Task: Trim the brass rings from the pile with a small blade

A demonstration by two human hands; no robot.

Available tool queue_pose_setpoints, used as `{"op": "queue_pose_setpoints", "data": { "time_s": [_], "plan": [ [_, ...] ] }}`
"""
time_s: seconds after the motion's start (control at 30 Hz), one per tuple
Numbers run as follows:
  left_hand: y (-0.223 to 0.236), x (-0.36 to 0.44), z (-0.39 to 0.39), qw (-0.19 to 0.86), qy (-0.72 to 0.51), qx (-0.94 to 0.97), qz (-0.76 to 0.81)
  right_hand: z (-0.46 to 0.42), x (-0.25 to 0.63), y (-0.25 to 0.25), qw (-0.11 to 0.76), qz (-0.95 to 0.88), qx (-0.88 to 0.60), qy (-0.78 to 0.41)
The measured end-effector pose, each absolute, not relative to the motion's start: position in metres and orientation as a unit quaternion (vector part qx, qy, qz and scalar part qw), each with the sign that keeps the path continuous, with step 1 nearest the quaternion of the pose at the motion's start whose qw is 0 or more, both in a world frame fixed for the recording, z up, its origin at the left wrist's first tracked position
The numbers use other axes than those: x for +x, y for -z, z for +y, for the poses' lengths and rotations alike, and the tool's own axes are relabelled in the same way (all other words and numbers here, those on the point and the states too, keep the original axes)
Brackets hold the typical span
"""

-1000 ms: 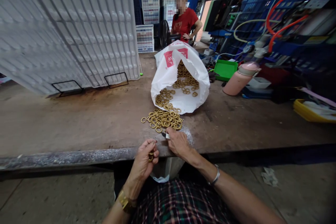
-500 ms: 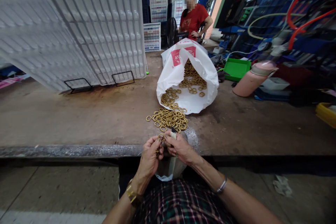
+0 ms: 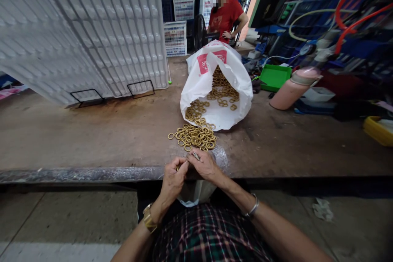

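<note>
My left hand (image 3: 174, 177) is closed on brass-coloured rings; a bit of gold metal shows between its curled fingers. My right hand (image 3: 203, 166) grips a small knife (image 3: 195, 156), only a short part of which sticks out above the fingers. Both hands meet fingertip to fingertip at the table's front edge, and what lies between the tips is hidden. Just beyond them is a loose pile of brass-coloured rings (image 3: 196, 136). It spills from the mouth of a white plastic sack (image 3: 229, 116) lying on its side, with more rings inside.
White ribbed panels (image 3: 116, 37) stand at the left on black wire feet. To the right are a pink bottle (image 3: 290, 92), a green tray (image 3: 275, 77) and a yellow bin (image 3: 378, 131). A person in a red shirt (image 3: 225, 18) is behind the table (image 3: 92, 139). A pale bag (image 3: 196, 194) hangs below my hands.
My hands have come closer together, and the knife has tipped from upright to slanted. The ring seen earlier between the fingertips is now covered. The whole view has shifted slightly.
</note>
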State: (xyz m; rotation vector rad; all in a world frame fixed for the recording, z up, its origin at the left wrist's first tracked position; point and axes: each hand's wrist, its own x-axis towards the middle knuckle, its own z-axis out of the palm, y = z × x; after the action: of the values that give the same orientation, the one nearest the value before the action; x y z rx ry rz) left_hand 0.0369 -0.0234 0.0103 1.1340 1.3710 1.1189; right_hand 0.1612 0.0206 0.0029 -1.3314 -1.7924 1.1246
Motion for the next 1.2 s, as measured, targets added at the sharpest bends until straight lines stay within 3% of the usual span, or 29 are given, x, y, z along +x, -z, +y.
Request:
{"op": "queue_pose_setpoints", "data": {
  "time_s": [0.23, 0.6, 0.9, 1.2],
  "plan": [
    [-0.009, 0.04, -0.023, 0.667, -0.449, 0.318, 0.503, 0.023, 0.164, -0.002, 0.341, -0.621, -0.503, -0.494],
    [-0.005, 0.045, -0.018, 0.646, -0.441, 0.352, 0.514, 0.027, 0.17, 0.002, 0.321, -0.672, -0.509, -0.432],
    [-0.007, 0.05, -0.016, 0.598, -0.44, 0.362, 0.563, 0.025, 0.179, -0.003, 0.175, -0.787, -0.528, -0.265],
    [-0.012, 0.051, -0.017, 0.586, -0.442, 0.376, 0.565, 0.016, 0.181, -0.005, 0.056, -0.827, -0.522, -0.201]
  ]
}}
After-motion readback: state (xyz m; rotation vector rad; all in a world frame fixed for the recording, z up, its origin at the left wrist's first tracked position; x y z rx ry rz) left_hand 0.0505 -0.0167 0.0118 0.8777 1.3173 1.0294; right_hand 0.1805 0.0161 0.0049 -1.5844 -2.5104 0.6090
